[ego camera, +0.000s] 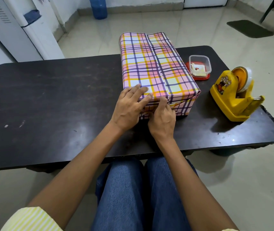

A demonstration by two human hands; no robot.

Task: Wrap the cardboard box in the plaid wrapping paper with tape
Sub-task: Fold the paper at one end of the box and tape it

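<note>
— Where are our hands?
— Our left hand lies flat, its fingers straight over the near top edge of the box, pressing the plaid wrapping paper down. Our right hand is touching it, fingers curled in against the folded flap on the near end face.
— Pinching or pressing?
— We cannot tell, because our knuckles hide the fingertips.
— And around us?
— The box lies lengthwise on the dark desk, right of the middle. Just beside it to the right, a clear tub sits on a red lid. Further right stands a yellow tape dispenser, well apart from our hands.
</note>
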